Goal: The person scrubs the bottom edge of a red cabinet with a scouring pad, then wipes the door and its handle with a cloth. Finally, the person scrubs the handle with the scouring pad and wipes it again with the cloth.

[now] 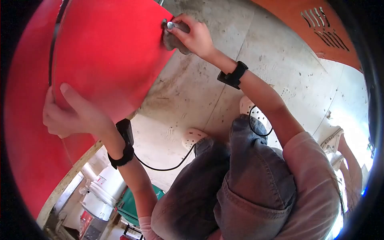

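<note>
A large glossy red panel (pixel 116 52) fills the upper left, with a dark narrow gap (pixel 54 48) running down it. My left hand (pixel 74 114) is closed at the lower end of this gap, its fingers curled at the panel edge and the thumb over the red surface. At the panel's right corner, my right hand (pixel 196 36) pinches a small round silver piece (pixel 171 25) between thumb and forefinger. An irregular grey patch (pixel 173 43) shows just below those fingers, overlapping the corner. Both wrists carry black straps.
Pale, stained flooring (pixel 192 88) lies beneath. An orange panel with slots (pixel 320 34) stands at the upper right. White buckets (pixel 102 192) and a green container (pixel 132 208) are at the lower left. A black cable (pixel 164 169) loops by my knees. Another person's shoe (pixel 333 140) shows at right.
</note>
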`<state>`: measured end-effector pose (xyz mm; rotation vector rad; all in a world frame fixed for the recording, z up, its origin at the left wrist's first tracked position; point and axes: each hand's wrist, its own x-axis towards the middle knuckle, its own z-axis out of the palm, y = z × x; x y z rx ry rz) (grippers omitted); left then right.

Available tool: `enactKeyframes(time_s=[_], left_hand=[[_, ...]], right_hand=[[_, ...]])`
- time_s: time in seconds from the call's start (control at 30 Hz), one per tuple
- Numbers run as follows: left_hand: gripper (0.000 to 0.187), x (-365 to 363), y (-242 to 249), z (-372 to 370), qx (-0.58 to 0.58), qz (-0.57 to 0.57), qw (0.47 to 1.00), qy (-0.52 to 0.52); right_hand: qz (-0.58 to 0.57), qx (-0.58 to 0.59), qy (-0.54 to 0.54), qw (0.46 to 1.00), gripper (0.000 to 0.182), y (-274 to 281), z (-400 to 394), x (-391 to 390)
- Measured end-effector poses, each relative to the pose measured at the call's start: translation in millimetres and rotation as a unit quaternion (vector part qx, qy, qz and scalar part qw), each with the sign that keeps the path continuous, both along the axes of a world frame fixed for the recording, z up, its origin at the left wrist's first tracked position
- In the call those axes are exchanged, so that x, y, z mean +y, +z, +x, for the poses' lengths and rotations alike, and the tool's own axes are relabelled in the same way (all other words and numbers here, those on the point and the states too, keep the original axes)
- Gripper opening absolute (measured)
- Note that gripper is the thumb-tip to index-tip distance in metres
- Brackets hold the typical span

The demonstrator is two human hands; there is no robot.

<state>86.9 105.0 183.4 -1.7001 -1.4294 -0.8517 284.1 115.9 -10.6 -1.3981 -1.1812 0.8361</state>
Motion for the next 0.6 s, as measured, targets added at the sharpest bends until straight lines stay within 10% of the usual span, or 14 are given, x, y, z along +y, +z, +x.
enactKeyframes(time_s=[0.2, 0.4, 0.6], left_hand=[[0.039, 2, 0, 2, -0.005, 0.010, 1.000, 0.015], [0.037, 6, -2, 0, -0.005, 0.031, 1.000, 0.004], [0.034, 9, -2, -2, 0.010, 0.042, 0.999, -0.015]], right_hand=[[0.235, -0.031, -0.107, 0.965, 0.024, -21, -3, 19], [-0.026, 0.044, 0.007, 0.999, 0.028, -2, 6, 11], [0.007, 0.068, -0.001, 0.998, 0.028, -19, 1, 27]])
